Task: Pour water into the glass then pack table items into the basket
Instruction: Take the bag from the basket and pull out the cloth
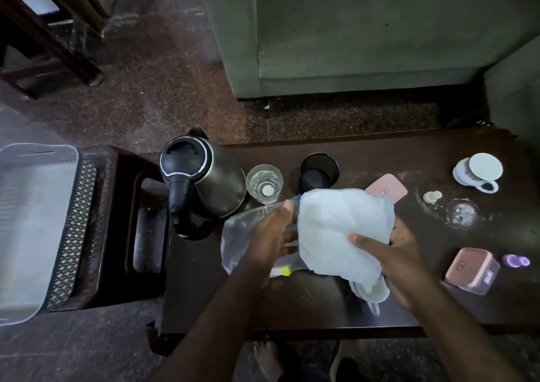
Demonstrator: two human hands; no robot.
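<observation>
Over the middle of the dark table [365, 159], both hands work a pale cloth [342, 229] and a clear plastic bag [242, 232]. My left hand [274, 235] grips the bag's mouth beside the cloth. My right hand [391, 253] holds the cloth from the right, thumb on top. A clear glass [264, 184] stands just behind them. Left of the glass is the steel kettle [204, 177] with its black lid and handle. The grey basket [35, 226] rests on a stool at the far left.
A black cup [319, 172] and a pink lid [385, 191] sit behind the cloth. At the right are a white mug [479, 171], a pink-lidded box [470, 270] and a small purple item [515, 261]. A green sofa [365, 31] stands beyond the table.
</observation>
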